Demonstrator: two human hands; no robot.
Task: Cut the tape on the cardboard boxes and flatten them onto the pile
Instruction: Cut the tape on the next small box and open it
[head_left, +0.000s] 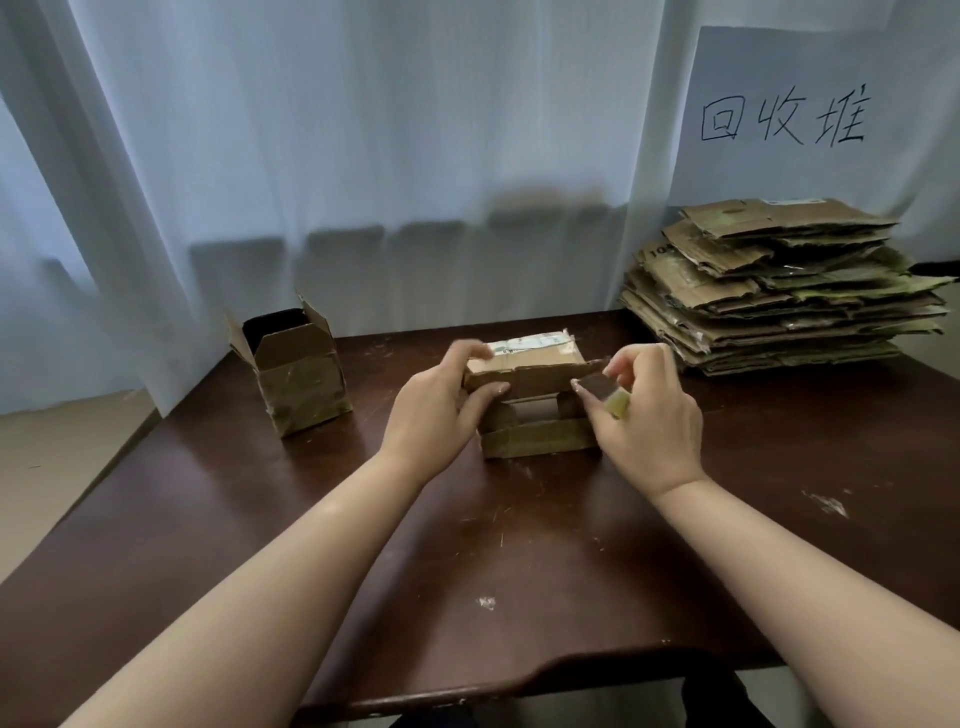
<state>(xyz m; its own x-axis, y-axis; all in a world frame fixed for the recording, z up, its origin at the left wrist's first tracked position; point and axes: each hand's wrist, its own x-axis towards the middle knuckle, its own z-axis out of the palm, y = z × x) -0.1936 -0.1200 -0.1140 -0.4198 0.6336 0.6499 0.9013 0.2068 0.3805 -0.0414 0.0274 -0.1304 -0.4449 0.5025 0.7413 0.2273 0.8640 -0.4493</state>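
Note:
A small cardboard box (535, 364) lies on its side at the middle of the dark table, its near flaps spread open and a white label on top. My left hand (436, 415) grips its left end, thumb under the upper flap. My right hand (644, 415) pinches the right end of that flap while holding a small yellow-green cutter (618, 404) with a dark blade. A second box (298, 374) stands upright at the left, top flaps open. The pile of flattened cardboard (779, 291) rests at the back right.
The brown wooden table (467, 545) has scuffed spots and a curved near edge. White curtains hang behind it. A white sheet with handwritten characters (784, 122) hangs above the pile. Floor shows at the left.

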